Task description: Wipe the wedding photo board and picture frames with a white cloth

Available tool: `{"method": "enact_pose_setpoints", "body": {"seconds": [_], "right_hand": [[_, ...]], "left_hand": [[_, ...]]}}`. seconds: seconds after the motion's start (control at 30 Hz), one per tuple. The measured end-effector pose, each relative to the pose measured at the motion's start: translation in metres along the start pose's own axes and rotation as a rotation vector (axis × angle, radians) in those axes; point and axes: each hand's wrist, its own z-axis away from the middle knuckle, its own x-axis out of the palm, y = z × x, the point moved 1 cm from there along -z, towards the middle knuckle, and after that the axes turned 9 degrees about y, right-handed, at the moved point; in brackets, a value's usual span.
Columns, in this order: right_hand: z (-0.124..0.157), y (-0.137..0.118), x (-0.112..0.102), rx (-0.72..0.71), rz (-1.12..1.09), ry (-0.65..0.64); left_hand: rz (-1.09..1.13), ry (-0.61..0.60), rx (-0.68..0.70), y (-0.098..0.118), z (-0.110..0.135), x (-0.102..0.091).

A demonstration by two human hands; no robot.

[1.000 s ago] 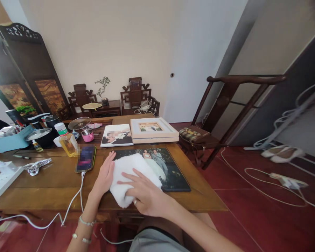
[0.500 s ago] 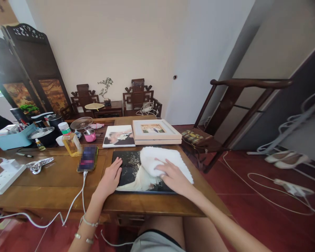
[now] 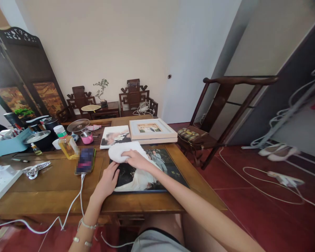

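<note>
A dark photo print [image 3: 170, 171] lies flat on the wooden table [image 3: 55, 182] in front of me. My right hand [image 3: 137, 159] presses a white cloth [image 3: 118, 151] onto the print's far left corner, fingers closed over it. My left hand [image 3: 107, 181] lies flat, fingers spread, on the print's left edge and holds it down. A phone [image 3: 85, 160] with a white cable lies just left of my left hand.
Behind the print lie a second photo [image 3: 115, 135] and a stack of white frames [image 3: 152, 130]. A yellow bottle [image 3: 66, 142], pink cup [image 3: 87, 137], pots and a blue box [image 3: 5, 144] crowd the left. A power strip [image 3: 0, 178] sits far left. A wooden chair [image 3: 212, 115] stands right.
My right hand has swept the cloth from the print's right side across to its far left corner. The left hand stayed on the left edge.
</note>
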Motion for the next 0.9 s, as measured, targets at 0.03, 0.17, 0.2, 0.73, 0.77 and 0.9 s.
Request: {"method": "enact_pose_setpoints", "body": {"seconds": [0.03,0.17,0.2,0.73,0.77,0.9], "right_hand": [[0.009,0.008,-0.007,0.011,0.013,0.008],[0.048,0.054,-0.045,0.097,0.092,0.072],[0.057,0.065,-0.055,0.128,0.118,0.099],[0.221,0.033,-0.082,0.002,0.122,0.026],[0.223,0.033,-0.084,0.015,0.1,0.012],[0.202,0.051,-0.088,0.107,0.027,0.008]], "left_hand": [[0.001,0.002,0.0,-0.001,0.0,0.0],[-0.012,-0.004,-0.019,-0.004,0.002,0.003],[-0.013,-0.003,-0.021,-0.005,0.002,0.003],[-0.012,-0.007,-0.048,-0.004,0.0,0.004],[-0.011,-0.008,-0.043,-0.004,0.0,0.004],[-0.01,-0.018,-0.031,-0.004,0.0,0.003]]}}
